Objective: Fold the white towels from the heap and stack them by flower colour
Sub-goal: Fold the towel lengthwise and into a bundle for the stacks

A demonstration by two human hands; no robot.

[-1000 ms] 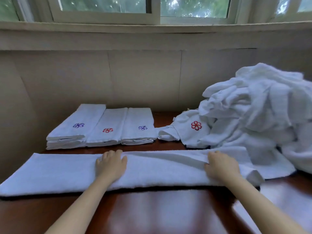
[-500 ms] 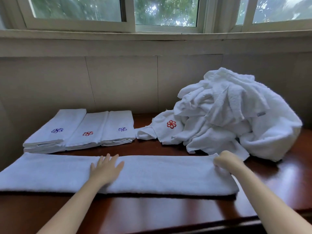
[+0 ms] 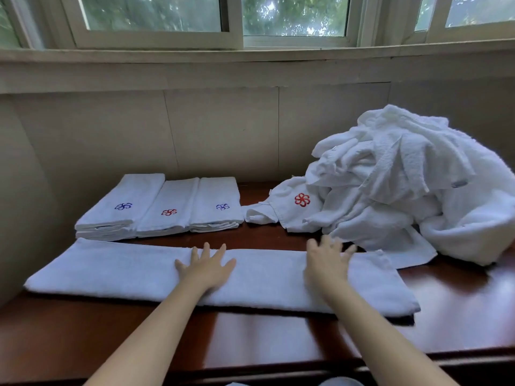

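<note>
On table (image 3: 278,341), towel (image 3: 117,271) under both hands.

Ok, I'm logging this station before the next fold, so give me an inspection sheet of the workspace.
Surface: glossy dark wooden table.
Job's things: long folded towel lies flat at the front; three folded stacks behind, flowers blue, red, blue; heap at right, red flower showing.
Clutter: nothing seen.
Hands: left hand and right hand rest flat on the long towel, fingers spread.
Cables: nothing seen.
Surroundings: panelled wall, windows above.
</note>
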